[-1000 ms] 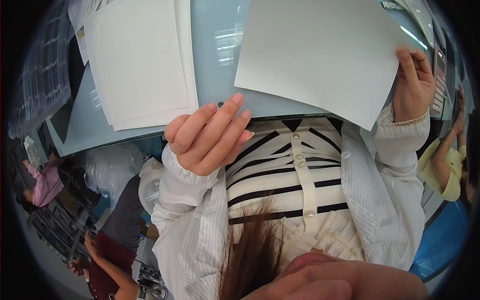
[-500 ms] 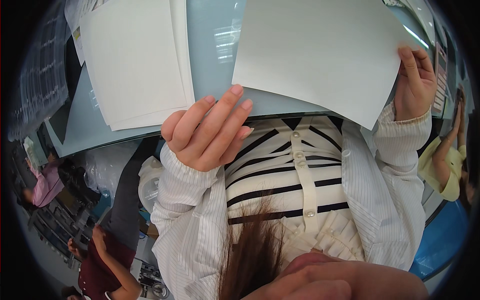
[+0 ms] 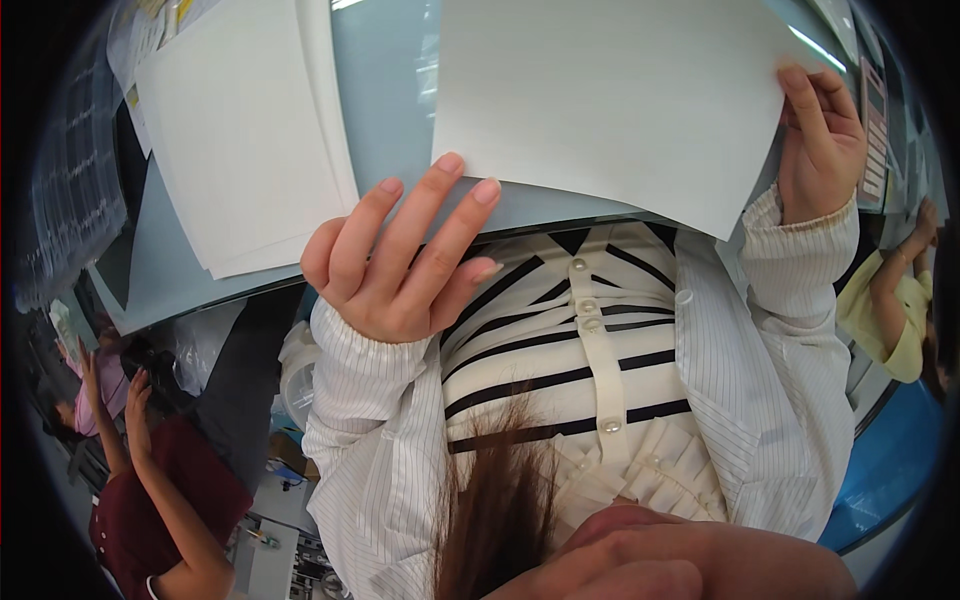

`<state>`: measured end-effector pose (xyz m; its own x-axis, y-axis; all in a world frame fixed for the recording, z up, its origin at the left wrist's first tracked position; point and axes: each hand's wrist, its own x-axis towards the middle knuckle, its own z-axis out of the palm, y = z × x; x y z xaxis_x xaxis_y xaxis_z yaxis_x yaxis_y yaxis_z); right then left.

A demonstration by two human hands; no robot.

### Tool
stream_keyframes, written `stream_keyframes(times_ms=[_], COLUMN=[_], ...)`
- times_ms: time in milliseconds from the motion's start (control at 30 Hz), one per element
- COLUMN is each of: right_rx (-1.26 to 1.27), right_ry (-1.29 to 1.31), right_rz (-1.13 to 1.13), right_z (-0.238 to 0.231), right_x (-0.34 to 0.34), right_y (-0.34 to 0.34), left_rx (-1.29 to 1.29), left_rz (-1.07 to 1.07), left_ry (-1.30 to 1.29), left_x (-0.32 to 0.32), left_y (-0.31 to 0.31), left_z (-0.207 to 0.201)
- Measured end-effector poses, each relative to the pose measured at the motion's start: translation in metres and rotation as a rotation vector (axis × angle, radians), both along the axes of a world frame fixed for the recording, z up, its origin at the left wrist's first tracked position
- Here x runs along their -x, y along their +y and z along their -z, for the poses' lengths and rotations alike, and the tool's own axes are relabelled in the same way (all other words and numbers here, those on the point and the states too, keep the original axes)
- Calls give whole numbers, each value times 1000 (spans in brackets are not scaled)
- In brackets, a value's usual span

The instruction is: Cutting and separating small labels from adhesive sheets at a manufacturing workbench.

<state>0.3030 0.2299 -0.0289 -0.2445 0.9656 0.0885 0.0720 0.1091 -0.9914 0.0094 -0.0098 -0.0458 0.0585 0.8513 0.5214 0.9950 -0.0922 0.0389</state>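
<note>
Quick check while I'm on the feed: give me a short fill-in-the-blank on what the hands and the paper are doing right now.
1. The right hand grips the large white sheet at its ____ edge.
2. The left hand has its fingers ____, holding nothing.
3. A stack of white sheets lies on the light ____ table.
4. The stack lies to the ____ of the held sheet.

Missing words: right; open; blue; left
</note>
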Motion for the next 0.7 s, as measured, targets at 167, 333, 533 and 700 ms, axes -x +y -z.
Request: stream_keyframes(times_ms=[167,333,533,700], right_rx=[6,-58,115,77], right_ry=[25,13,56,339], right_rz=[-20,-6,110,-207], right_z=[3,0,-15,-23], right_x=[-4,3,34,35], right_y=[1,-6,-22,-24], left_rx=[67,113,156,143], left_rz=[0,52,75,145], left_ry=[22,24,90,137], left_x=[-7,-10,-12,-14], left_y=[3,8,11,14], left_z=[-5,-12,-17,-21])
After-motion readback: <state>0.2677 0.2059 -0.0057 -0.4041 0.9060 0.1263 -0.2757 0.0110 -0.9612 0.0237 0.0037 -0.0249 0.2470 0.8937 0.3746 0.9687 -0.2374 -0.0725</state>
